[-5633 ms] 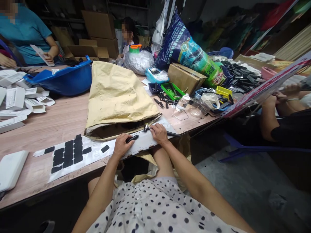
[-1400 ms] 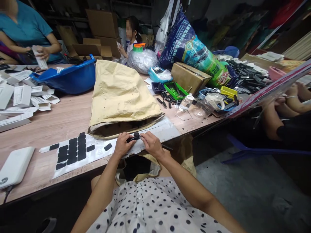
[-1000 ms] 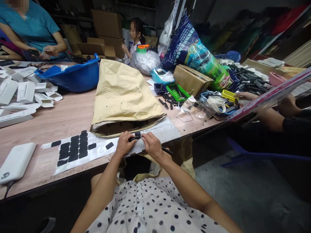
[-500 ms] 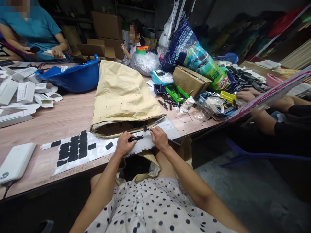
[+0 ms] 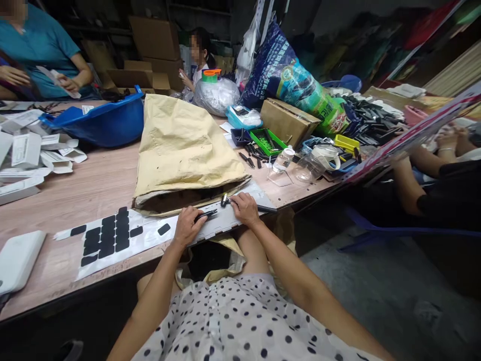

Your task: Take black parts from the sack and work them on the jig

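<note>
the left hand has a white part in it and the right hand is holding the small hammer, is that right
Not quite: the head view shows that the part in the left hand is black, not white. The right hand is indeed holding the small hammer.

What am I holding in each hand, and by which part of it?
Your right hand holds a small hammer by its shaft, close behind the head; your left hand grips a slim black piece by its left end.
</note>
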`<action>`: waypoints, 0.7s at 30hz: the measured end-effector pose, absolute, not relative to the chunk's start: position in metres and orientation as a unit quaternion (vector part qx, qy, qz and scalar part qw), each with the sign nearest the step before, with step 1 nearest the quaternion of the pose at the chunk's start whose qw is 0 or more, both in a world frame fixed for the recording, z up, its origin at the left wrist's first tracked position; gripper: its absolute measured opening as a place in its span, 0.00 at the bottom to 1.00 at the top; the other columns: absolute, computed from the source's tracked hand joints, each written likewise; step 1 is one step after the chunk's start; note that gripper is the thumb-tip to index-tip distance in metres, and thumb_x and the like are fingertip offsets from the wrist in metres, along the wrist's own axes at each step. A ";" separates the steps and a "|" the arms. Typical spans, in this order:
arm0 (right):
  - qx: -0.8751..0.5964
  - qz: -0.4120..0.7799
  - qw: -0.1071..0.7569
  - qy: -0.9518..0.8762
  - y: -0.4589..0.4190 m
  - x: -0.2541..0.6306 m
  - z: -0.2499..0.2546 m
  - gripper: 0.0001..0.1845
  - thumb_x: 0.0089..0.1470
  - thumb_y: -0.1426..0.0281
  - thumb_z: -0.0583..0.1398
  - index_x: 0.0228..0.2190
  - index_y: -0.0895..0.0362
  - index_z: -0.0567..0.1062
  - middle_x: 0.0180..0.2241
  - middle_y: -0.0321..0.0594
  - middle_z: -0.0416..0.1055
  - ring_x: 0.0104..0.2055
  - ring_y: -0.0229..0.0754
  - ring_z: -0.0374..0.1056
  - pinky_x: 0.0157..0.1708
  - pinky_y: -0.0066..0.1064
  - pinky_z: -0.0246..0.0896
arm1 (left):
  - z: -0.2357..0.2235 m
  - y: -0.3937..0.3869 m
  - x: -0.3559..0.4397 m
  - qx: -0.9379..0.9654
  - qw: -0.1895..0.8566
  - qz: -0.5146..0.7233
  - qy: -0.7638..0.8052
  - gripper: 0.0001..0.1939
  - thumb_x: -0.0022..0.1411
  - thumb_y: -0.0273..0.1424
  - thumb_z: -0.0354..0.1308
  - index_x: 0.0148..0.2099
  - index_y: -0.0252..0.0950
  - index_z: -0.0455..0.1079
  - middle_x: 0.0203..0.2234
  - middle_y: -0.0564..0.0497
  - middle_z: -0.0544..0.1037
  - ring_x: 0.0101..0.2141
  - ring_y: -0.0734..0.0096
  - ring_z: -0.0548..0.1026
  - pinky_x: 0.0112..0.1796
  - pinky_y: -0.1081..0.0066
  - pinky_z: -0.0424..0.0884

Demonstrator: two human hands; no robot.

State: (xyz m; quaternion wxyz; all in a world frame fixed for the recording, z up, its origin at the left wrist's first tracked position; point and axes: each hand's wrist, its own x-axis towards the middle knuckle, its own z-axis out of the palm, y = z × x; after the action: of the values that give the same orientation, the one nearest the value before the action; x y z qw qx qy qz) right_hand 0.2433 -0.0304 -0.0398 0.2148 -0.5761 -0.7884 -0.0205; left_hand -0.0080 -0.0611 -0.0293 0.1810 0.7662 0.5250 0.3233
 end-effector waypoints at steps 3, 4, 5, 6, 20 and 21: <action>-0.572 -0.022 0.218 -0.791 -0.030 0.243 -0.040 0.12 0.63 0.68 0.56 0.44 0.52 0.78 0.37 0.44 0.70 0.42 0.48 0.59 0.42 0.35 0.53 | -0.024 -0.090 0.000 0.775 0.179 0.350 0.494 0.12 0.67 0.39 0.53 0.41 0.39 0.75 0.36 0.47 0.77 0.40 0.61 0.73 0.44 0.61 0.71; -0.573 -0.022 0.218 -0.790 -0.030 0.243 -0.040 0.12 0.63 0.68 0.56 0.44 0.52 0.78 0.37 0.44 0.70 0.42 0.48 0.59 0.41 0.35 0.53 | -0.024 -0.104 0.004 0.779 0.193 0.354 0.480 0.13 0.68 0.39 0.52 0.42 0.39 0.75 0.37 0.47 0.77 0.40 0.62 0.73 0.44 0.62 0.71; -0.574 -0.021 0.217 -0.789 -0.030 0.243 -0.039 0.12 0.63 0.68 0.57 0.44 0.52 0.78 0.37 0.44 0.70 0.42 0.48 0.59 0.41 0.35 0.53 | -0.026 -0.117 0.007 0.783 0.217 0.351 0.465 0.13 0.69 0.38 0.50 0.43 0.39 0.74 0.37 0.47 0.78 0.39 0.63 0.74 0.43 0.64 0.72; -0.576 -0.020 0.217 -0.788 -0.030 0.242 -0.040 0.12 0.63 0.68 0.57 0.44 0.52 0.78 0.38 0.44 0.70 0.42 0.48 0.59 0.41 0.35 0.53 | -0.029 -0.131 0.010 0.786 0.247 0.340 0.454 0.14 0.69 0.39 0.49 0.45 0.40 0.74 0.36 0.48 0.78 0.37 0.65 0.75 0.42 0.65 0.73; -0.582 -0.024 0.220 -0.782 -0.031 0.237 -0.039 0.11 0.62 0.68 0.57 0.43 0.52 0.78 0.37 0.44 0.70 0.41 0.48 0.60 0.41 0.35 0.53 | -0.058 -0.167 0.024 0.740 0.383 0.059 0.550 0.09 0.60 0.30 0.54 0.35 0.38 0.76 0.31 0.44 0.83 0.35 0.56 0.81 0.35 0.65 0.72; -0.583 -0.024 0.219 -0.782 -0.031 0.237 -0.039 0.11 0.62 0.68 0.57 0.43 0.52 0.78 0.37 0.44 0.70 0.41 0.48 0.60 0.41 0.35 0.53 | -0.050 -0.161 0.024 0.745 0.376 0.099 0.542 0.09 0.61 0.32 0.54 0.35 0.39 0.76 0.29 0.46 0.82 0.33 0.59 0.80 0.34 0.67 0.71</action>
State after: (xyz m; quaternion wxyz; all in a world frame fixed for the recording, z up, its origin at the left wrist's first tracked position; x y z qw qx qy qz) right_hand 0.2367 -0.0311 -0.0388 0.2194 -0.5825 -0.7823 -0.0241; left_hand 0.0240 -0.1609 -0.0496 0.3761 0.7448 0.5421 0.0994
